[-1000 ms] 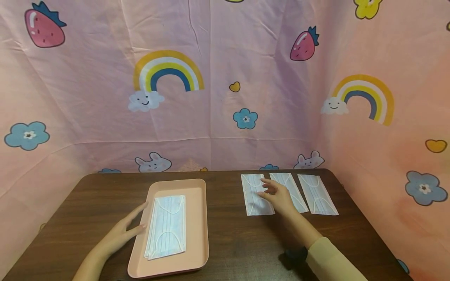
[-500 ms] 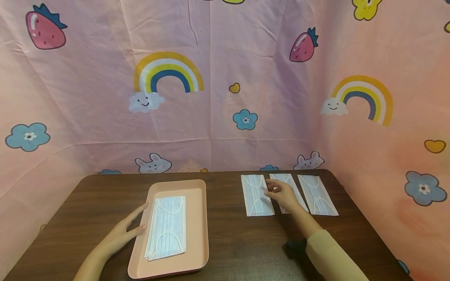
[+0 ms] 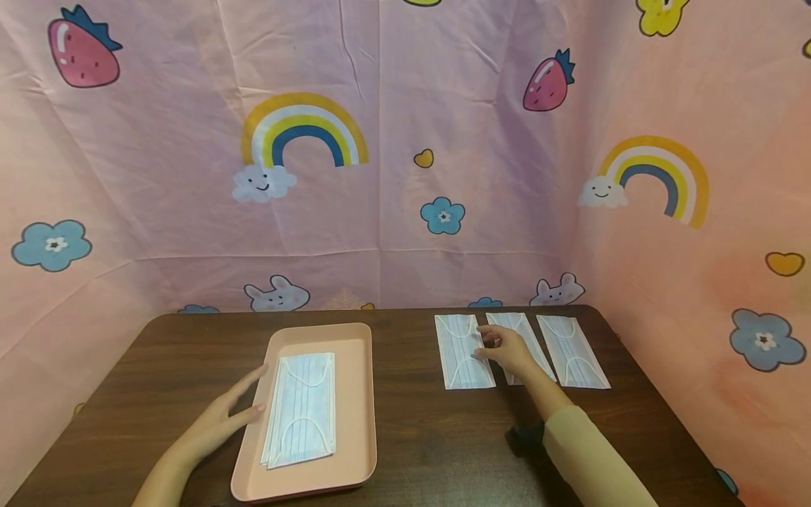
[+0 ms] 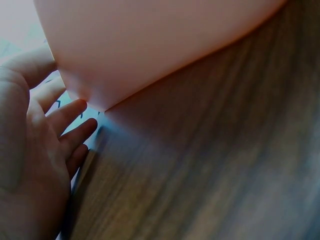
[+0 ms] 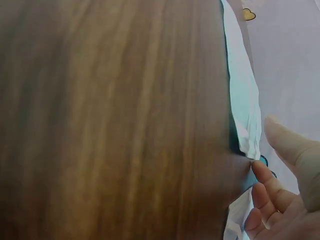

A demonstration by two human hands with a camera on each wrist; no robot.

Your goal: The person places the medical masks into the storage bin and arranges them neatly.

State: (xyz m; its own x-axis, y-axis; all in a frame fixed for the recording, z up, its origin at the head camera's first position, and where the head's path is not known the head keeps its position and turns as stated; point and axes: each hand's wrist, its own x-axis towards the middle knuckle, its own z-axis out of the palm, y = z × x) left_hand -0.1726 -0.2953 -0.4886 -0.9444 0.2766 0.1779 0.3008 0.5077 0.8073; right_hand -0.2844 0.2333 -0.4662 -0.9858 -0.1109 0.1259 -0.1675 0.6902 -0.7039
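Note:
My left hand (image 3: 212,426) rests at the left rim of a pink tray (image 3: 355,422), fingers spread and touching its edge. Inside the tray lies a small stack of pale blue face masks (image 3: 304,408) with white ear loops. In the left wrist view, the left hand (image 4: 40,130) is beside the tray's wall (image 4: 150,45). On the right, my right hand (image 3: 510,352) is at the right edge of the leftmost loose face mask (image 3: 459,359), partly covering the middle face mask (image 3: 535,348). The right wrist view shows the right hand's (image 5: 290,185) thumb apart from its fingers, nothing pinched.
A third loose face mask (image 3: 573,352) lies flat at the right of the row on the dark wooden table (image 3: 424,436). A printed pink cloth (image 3: 405,176) hangs behind the table and along its sides. A dark shape (image 3: 526,436) shows beneath the right wrist.
My right hand has moved slightly right, from over the leftmost loose mask to its right edge, and has stayed nearly still since. The left hand and tray have not visibly moved.

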